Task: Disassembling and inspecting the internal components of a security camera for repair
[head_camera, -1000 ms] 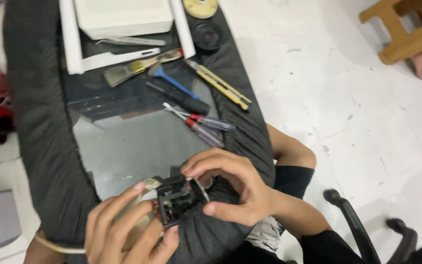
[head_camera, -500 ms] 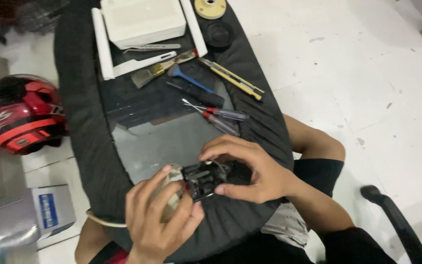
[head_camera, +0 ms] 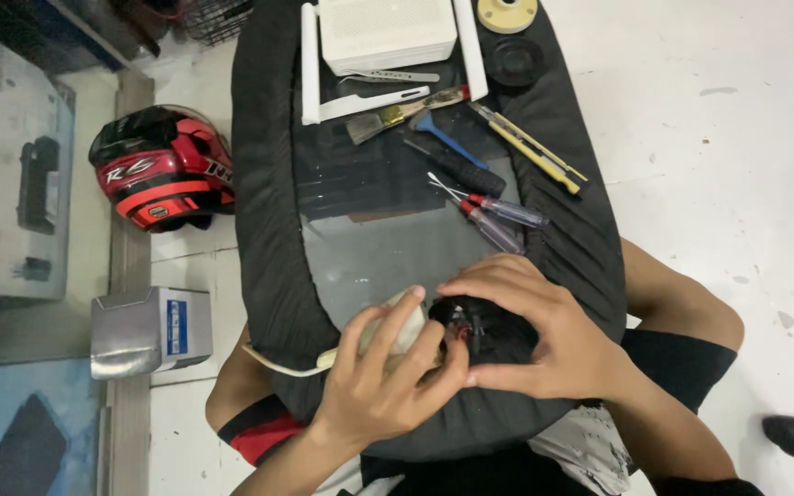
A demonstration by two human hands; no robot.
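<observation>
Item: small black part (head_camera: 470, 323), apparently a module (mostly hidden), between both hands; right hand (head_camera: 544, 335) fingers curled over it, left hand (head_camera: 388, 377) fingers pinching its left edge.

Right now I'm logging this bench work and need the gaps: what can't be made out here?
- Head view: the small black part is mostly covered by the right hand and left hand; its kind is unclear.
- The pale object under the left fingers is mostly hidden.
- The white box is cut off by the top edge.
</observation>
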